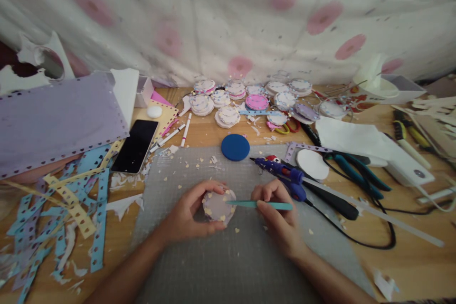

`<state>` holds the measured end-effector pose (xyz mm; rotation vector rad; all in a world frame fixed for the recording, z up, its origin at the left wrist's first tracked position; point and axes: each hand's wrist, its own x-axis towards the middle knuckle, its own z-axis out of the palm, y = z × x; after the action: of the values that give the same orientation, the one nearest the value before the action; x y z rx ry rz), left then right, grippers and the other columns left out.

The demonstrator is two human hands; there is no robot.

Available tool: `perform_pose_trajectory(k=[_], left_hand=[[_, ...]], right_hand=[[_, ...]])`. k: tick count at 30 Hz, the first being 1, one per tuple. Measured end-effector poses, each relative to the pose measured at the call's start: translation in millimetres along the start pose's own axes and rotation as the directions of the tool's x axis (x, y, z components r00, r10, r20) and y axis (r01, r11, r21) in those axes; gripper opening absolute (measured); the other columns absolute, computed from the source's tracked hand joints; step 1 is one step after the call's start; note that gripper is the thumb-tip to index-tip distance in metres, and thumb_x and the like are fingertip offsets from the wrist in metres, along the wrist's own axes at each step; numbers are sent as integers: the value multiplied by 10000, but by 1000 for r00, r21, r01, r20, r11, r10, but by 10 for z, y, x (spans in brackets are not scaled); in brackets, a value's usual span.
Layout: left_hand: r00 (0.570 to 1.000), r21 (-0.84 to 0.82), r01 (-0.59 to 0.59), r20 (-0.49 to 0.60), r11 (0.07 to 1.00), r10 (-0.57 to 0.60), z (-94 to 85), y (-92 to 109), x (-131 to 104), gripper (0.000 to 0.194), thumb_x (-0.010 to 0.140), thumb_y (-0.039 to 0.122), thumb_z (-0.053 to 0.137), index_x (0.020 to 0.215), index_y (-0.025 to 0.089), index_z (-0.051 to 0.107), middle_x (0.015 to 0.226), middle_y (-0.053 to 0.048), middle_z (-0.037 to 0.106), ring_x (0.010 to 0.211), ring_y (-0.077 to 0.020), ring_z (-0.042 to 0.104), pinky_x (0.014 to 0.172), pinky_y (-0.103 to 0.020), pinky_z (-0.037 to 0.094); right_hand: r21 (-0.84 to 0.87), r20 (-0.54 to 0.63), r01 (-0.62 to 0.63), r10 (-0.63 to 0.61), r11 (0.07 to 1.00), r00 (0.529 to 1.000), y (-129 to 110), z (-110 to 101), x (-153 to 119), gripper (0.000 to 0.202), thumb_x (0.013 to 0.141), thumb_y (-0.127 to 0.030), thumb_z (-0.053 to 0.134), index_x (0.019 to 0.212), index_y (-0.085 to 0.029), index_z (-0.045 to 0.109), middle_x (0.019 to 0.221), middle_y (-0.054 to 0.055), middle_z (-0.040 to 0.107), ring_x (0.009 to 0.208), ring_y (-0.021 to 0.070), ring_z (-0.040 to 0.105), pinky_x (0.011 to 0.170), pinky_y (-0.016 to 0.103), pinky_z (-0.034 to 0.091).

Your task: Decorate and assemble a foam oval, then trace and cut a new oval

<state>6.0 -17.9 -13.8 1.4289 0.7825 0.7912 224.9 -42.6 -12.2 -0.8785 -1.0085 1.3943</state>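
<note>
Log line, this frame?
left hand: holding pale round piece | right hand: holding teal pointed tool, tip over piece | ahead: blue disc at grey mat's far edge
</note>
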Motion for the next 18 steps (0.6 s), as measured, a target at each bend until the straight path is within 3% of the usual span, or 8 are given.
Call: perform_pose_trajectory(k=[7,12,18], left_hand=[[999,64,-41,38,997,38,-7,70,11,533,686,255,787,1145,231,517,1281,-123,539,1197,-281,510,973,-383,401],[998,95,-50,46,994,46,-24,74,9,432,712,291,763,1067,222,526,1219,-116,588,1135,-273,544,951,-390,404],[997,239,-50,63,970,36,-38,122,33,600,666,428,786,1189,232,567,1107,-92,622,1014,-261,574,877,-367,439]], right_hand=[[51,15,-71,70,996,997,3,27,-2,234,865,-308,602,808,-244,384,656,-47,410,603,130,357,553,256,290],[75,22,-92,90,993,996,10,31,8,266,854,-317,610,782,-247,364,633,-52,411,595,133,364,559,256,306],[105,51,-114,109,988,993,-19,47,4,254,862,-310,599,786,-246,365,637,-51,415,595,131,366,558,255,311]])
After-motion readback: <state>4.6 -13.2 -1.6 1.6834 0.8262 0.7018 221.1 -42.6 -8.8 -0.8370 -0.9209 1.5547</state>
